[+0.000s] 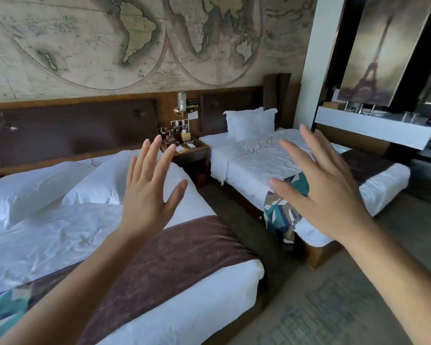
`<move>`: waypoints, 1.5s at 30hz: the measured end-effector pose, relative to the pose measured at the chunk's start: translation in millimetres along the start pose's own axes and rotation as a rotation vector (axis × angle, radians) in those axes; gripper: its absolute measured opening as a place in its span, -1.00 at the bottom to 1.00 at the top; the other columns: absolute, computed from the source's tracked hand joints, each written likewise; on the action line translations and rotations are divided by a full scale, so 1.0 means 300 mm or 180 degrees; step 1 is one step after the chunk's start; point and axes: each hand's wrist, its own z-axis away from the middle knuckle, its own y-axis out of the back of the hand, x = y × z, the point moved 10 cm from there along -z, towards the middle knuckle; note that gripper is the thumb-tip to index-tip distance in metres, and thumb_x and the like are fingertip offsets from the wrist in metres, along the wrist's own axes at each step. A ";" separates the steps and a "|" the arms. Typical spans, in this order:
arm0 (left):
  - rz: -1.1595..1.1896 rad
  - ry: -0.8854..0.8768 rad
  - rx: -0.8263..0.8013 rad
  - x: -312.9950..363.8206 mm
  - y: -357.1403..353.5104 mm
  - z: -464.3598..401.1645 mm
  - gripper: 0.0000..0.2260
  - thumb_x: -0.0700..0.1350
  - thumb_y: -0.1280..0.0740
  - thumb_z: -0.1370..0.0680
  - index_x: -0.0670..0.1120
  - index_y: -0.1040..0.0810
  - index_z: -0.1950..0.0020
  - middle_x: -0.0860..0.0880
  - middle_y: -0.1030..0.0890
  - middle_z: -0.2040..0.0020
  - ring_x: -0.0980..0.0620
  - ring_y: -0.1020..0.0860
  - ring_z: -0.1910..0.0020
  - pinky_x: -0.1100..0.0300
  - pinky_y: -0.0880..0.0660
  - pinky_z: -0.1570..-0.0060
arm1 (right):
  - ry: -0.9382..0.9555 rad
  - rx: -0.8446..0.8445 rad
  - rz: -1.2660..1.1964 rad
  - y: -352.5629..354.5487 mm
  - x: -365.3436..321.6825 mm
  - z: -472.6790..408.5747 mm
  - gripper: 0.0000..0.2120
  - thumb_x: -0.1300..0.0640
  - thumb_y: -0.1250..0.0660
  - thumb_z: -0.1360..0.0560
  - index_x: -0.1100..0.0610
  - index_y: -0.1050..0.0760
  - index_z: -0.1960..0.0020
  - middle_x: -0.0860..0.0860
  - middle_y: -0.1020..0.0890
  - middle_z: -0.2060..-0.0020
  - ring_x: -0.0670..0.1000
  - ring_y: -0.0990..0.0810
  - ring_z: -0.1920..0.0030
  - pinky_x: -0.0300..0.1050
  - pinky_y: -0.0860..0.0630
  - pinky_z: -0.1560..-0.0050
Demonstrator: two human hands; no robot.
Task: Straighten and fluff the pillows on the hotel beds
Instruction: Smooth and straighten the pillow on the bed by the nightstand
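Observation:
Two white beds stand side by side. On the near left bed point(60, 235) lie two white pillows, one flat at the far left point(30, 190) and one tilted beside it point(102, 183). The far right bed point(254, 160) has white pillows point(249, 123) propped upright against its headboard. My left hand point(149, 195) is raised in the air above the left bed, fingers straight and spread, holding nothing. My right hand point(321, 192) is raised over the gap between the beds, fingers spread, also empty. Neither hand touches a pillow.
A brown runner point(174, 265) crosses the left bed's foot; a patterned cloth point(281, 212) hangs off the right bed. A wooden nightstand point(192, 150) with a telephone and tissue box stands between the headboards. Carpeted aisle point(321, 307) runs between the beds. A white shelf point(373, 128) juts out at right.

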 end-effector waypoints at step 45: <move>0.0282 -0.0730 -0.0639 0.748 -1.888 -1.345 -0.39 0.25 -0.12 -0.60 0.03 -0.27 -0.61 -0.12 -0.09 -0.68 -0.20 0.11 -0.67 -0.38 0.02 -0.56 | -0.1240 -0.0318 0.0858 -0.466 2.046 -0.534 -0.34 -0.33 -0.11 -0.57 -0.12 -0.22 -0.61 0.00 -0.10 -0.66 0.12 -0.04 -0.64 0.26 -0.04 -0.57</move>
